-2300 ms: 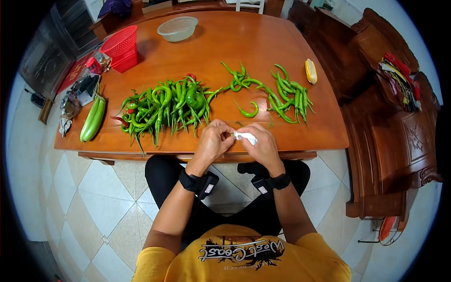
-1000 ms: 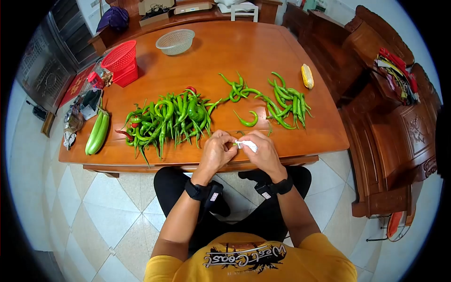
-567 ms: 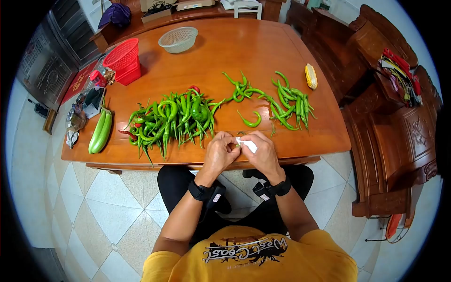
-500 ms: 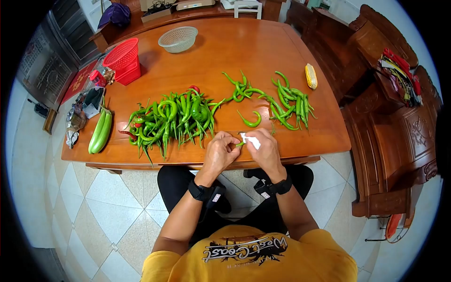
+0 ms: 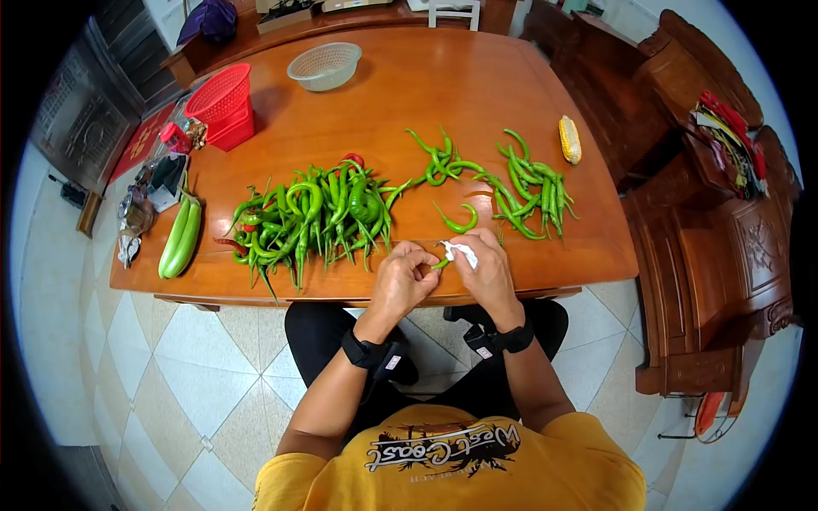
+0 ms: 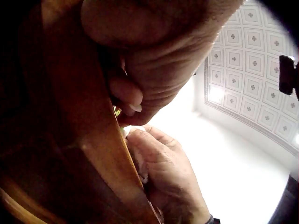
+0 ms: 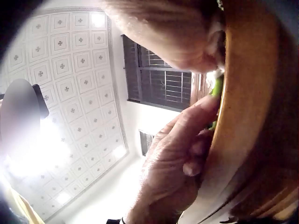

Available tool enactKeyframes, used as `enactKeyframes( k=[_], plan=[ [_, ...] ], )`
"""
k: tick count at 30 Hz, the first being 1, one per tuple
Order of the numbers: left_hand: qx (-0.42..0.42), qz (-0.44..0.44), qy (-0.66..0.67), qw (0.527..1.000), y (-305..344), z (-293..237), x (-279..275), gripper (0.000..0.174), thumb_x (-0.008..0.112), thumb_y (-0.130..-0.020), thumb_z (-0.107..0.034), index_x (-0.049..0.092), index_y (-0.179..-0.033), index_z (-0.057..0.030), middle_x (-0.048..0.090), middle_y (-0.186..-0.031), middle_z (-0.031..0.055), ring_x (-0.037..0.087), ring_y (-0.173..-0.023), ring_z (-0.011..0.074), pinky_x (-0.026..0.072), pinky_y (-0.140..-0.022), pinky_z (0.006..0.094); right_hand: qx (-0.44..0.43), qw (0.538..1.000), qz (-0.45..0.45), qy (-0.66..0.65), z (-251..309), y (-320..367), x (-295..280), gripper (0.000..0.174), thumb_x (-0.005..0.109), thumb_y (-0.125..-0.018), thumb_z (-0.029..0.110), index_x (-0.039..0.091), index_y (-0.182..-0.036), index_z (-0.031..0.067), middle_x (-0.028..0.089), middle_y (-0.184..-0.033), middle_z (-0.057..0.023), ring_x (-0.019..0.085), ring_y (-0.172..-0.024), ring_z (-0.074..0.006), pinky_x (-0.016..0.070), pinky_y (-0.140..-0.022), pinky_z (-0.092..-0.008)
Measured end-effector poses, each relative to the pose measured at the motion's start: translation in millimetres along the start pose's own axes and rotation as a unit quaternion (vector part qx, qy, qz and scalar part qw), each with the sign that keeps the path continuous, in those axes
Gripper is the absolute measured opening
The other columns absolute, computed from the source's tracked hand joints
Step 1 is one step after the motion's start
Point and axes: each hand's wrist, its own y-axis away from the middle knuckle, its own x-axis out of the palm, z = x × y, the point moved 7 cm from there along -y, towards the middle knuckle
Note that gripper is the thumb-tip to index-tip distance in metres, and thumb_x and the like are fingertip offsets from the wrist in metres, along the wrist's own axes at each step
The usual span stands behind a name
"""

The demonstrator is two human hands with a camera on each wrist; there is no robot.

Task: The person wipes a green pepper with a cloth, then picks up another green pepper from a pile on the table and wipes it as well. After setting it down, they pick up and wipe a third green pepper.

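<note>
In the head view my left hand (image 5: 399, 279) pinches a green chili pepper (image 5: 440, 264) at the table's front edge. My right hand (image 5: 488, 279) grips a crumpled white tissue (image 5: 463, 253) at the pepper's other end, and part of the pepper shows between the hands. Green also shows by the left fingers in the right wrist view, where the pepper (image 7: 217, 87) is mostly hidden. A curved green chili (image 5: 457, 219) lies just beyond the hands. To the left spreads a big heap of green chilies (image 5: 311, 209) with a few red ones.
A looser group of chilies (image 5: 535, 189) lies at right, near a corn cob (image 5: 570, 140). Two pale green eggplants (image 5: 180, 236) lie at far left. Red baskets (image 5: 223, 100) and a pale colander (image 5: 325, 66) stand farther back on the wooden table (image 5: 443, 77).
My right hand has moved a little right and away with the tissue, and more of the green chili shows between the hands. The left hand stays about where it was.
</note>
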Motion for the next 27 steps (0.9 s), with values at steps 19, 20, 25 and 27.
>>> enactKeyframes(
  k=[19, 20, 25, 27],
  plan=[
    [-0.007, -0.009, -0.017, 1.0, 0, -1, 0, 0.016, 0.075, -0.076, -0.005, 0.072, -0.09, 0.0029, 0.062, -0.085, 0.0085, 0.059, -0.058, 0.0144, 0.0485, -0.055, 0.0273, -0.051, 0.994, 0.059, -0.072, 18, 12, 6, 0.018, 0.064, -0.083, -0.003, 0.066, -0.101, -0.0001, 0.062, -0.097, -0.0156, 0.061, -0.092, -0.035, 0.05, -0.08, -0.0399],
    [-0.009, -0.007, -0.016, 1.0, 0, -1, 0, 0.016, 0.075, -0.076, -0.004, 0.071, -0.09, 0.0033, 0.062, -0.087, 0.0082, 0.058, -0.057, 0.0132, 0.0474, -0.054, 0.0264, -0.049, 0.994, 0.059, -0.072, 17, 11, 6, 0.018, 0.064, -0.083, -0.003, 0.066, -0.101, -0.0002, 0.062, -0.096, -0.0156, 0.061, -0.092, -0.035, 0.05, -0.08, -0.0399],
    [-0.02, 0.001, -0.016, 1.0, 0, -5, -1, 0.016, 0.075, -0.077, -0.004, 0.071, -0.09, 0.0037, 0.062, -0.088, 0.0081, 0.056, -0.057, 0.012, 0.0462, -0.054, 0.0259, -0.017, 0.999, 0.032, -0.009, 10, 5, 0, 0.016, 0.064, -0.084, -0.001, 0.066, -0.1, -0.0007, 0.063, -0.096, -0.0159, 0.061, -0.092, -0.036, 0.0494, -0.08, -0.0409],
    [-0.027, 0.004, -0.012, 1.0, 0, -4, -1, 0.016, 0.075, -0.077, -0.005, 0.072, -0.09, 0.0037, 0.062, -0.089, 0.0082, 0.056, -0.057, 0.012, 0.0461, -0.054, 0.026, -0.025, 0.998, 0.048, -0.037, 13, 5, 1, 0.016, 0.064, -0.084, 0.0, 0.066, -0.1, -0.0007, 0.063, -0.096, -0.0162, 0.061, -0.092, -0.0365, 0.049, -0.081, -0.0415]
  ],
)
